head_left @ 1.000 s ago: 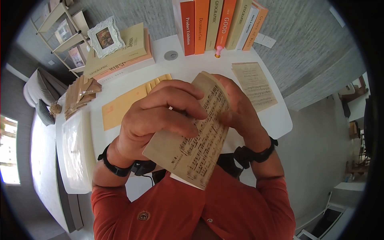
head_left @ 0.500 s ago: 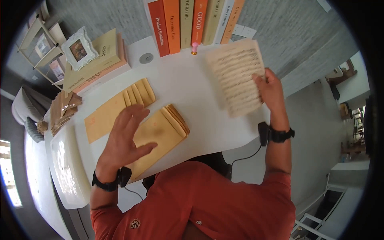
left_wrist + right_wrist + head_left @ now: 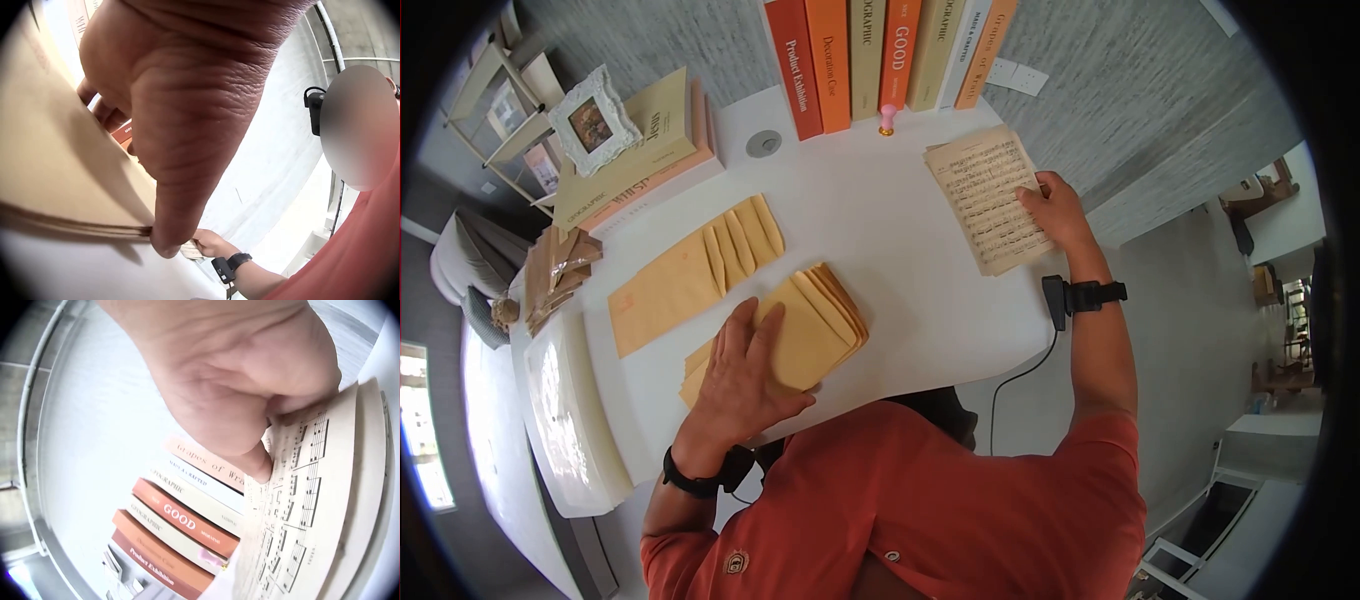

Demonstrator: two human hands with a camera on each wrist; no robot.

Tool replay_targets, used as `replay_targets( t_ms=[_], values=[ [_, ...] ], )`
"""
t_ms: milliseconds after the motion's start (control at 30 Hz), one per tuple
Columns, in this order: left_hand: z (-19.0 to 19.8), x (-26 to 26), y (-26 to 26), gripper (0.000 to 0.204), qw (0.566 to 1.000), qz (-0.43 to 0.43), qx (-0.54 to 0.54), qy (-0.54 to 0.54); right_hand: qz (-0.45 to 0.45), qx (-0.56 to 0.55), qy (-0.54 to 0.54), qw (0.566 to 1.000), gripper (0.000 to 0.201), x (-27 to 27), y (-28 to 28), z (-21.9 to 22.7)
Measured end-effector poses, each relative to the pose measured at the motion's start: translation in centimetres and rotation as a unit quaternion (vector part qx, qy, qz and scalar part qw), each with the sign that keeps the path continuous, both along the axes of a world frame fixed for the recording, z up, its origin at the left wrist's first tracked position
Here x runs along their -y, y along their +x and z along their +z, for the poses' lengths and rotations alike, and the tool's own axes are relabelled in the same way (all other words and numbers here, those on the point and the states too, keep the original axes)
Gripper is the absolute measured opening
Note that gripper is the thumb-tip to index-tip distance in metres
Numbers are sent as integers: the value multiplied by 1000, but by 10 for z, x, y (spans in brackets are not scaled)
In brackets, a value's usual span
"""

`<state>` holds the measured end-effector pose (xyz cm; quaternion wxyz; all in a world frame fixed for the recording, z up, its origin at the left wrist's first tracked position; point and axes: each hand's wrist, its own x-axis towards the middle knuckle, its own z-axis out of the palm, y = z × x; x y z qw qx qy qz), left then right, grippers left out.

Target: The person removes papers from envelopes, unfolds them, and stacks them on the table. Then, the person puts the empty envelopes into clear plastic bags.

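— Left hand (image 3: 745,365) first, since it's closest to the body: what is it doing?

— It lies flat, fingers straight and slightly spread, pressing on the near stack of tan manila envelopes (image 3: 815,325) at the front edge of the white surface (image 3: 880,220). The left wrist view shows the thumb at the stack's edge, palm on top. Nothing is pinched.

— And which way does that stack run?

— Its long axis slants from near-left up to far-right, with the fanned flaps at the far-right end, beyond the fingertips.

— Anything just past it?

— A second fan of tan manila envelopes (image 3: 685,270), near but apart, slanted the same way.

— Then the right hand (image 3: 1055,210)?

— Farther out at the right edge of the surface, well apart from the left. It pinches the right margin of the yellowed sheet music pages (image 3: 990,195); the right wrist view shows thumb and curled fingers on the paper's edge, lifting it a little. The pages lie long axis pointing away from the body, stretching left of the hand.

— And beyond?

— A row of upright orange and cream books (image 3: 890,55) against the wall, with a small pink knob (image 3: 887,118) before them.
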<state>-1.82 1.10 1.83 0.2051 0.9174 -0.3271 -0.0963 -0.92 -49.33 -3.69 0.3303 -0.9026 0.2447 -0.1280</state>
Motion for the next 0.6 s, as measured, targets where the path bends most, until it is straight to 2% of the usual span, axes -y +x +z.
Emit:
replay_targets(
  t_ms=[33,67,100,133,200,233,333,433,533,600],
  values=[
    [1,-2,0,112,1000,7,-7,0,-24,40,-150,988,32,-7,-3,-4],
    [3,-4,0,112,1000,5,-13,-4,-46,80,-293,952,30,-24,-5,-4],
    [4,-5,1,111,1000,3,-17,-8,-3,107,-231,967,30,-39,-9,0],
    [5,-6,2,111,1000,0,-21,-14,38,134,-169,976,29,-65,-17,24],
    [4,-10,2,112,1000,-7,0,-19,149,169,-30,974,26,-122,-35,56],
    [3,-10,2,112,1000,-15,12,-23,218,179,46,958,24,-153,-43,63],
    [1,-12,-1,114,997,-21,49,-57,374,217,105,896,21,-224,-53,62],
    [5,-16,-4,113,986,-53,112,-115,377,192,210,882,24,-264,-55,54],
    [1,-24,-2,112,966,-76,183,-164,368,196,159,895,26,-275,-50,55],
    [-2,-27,0,110,961,-82,200,-172,367,193,167,895,26,-279,-49,58]
  ],
)
